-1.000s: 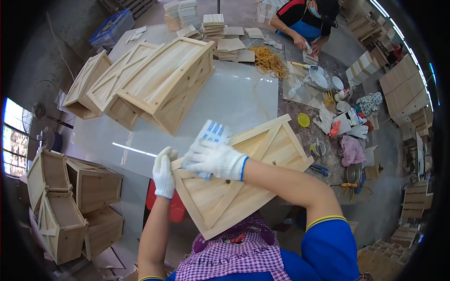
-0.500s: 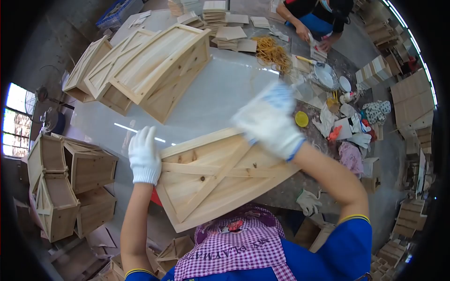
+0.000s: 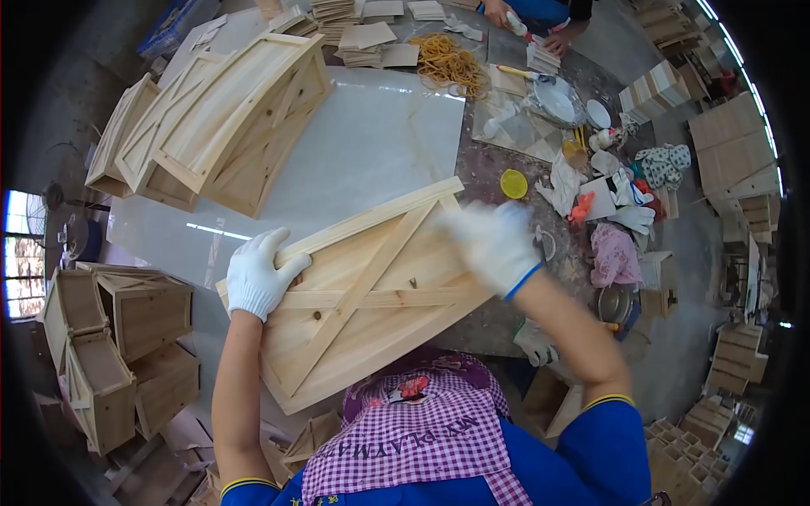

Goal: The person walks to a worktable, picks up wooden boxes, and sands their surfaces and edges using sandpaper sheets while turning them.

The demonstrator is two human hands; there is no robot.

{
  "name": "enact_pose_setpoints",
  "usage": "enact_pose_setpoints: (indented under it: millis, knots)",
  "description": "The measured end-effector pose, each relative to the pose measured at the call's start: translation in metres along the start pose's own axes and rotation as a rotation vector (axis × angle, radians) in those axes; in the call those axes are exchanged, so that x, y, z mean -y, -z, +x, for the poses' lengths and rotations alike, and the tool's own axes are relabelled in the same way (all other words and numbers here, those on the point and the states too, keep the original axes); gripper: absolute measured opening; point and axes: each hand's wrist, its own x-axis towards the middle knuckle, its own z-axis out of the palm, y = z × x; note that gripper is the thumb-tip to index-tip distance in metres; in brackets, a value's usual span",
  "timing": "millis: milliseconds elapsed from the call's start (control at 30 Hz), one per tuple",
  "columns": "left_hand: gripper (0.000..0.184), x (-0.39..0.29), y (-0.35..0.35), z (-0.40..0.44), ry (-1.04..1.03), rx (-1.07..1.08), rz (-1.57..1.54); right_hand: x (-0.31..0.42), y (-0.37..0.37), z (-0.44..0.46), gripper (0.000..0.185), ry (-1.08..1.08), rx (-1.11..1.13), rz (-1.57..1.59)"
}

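A pale wooden box (image 3: pixel 363 295) with crossed slats on its upper face lies at an angle in front of me. My left hand (image 3: pixel 260 274), in a white glove, rests on its upper left edge, thumb spread from the fingers. At the box's right end is my right hand (image 3: pixel 494 244), also gloved; its fingers are smeared by motion, and whether it holds the printed cloth or sheet seen earlier cannot be made out.
Similar boxes stand at the back left (image 3: pixel 232 118) and lower left (image 3: pixel 148 316). Rubber bands (image 3: pixel 447 63), a yellow lid (image 3: pixel 513 184), rags and a pink cloth (image 3: pixel 616 255) lie to the right. A co-worker's hands (image 3: pixel 557 40) show at the top.
My left hand has gone from the box's left corner onto its upper edge. My right hand has swept from the left part of the box to its right end. The box has turned.
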Motion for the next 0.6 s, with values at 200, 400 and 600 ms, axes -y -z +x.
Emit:
enact_pose_setpoints:
  millis: [200,400,600]
  knots:
    - [0.059,-0.004,0.003,0.000,0.015,0.000,0.016,0.129,-0.055,-0.091,0.038,0.672,0.169,0.502]
    - [0.057,-0.002,-0.002,-0.003,0.049,0.000,0.014,0.088,0.017,-0.074,0.038,0.642,-0.389,0.340]
    - [0.057,-0.003,-0.004,0.003,0.055,-0.024,0.030,-0.011,-0.063,-0.109,0.037,0.425,-0.410,0.191]
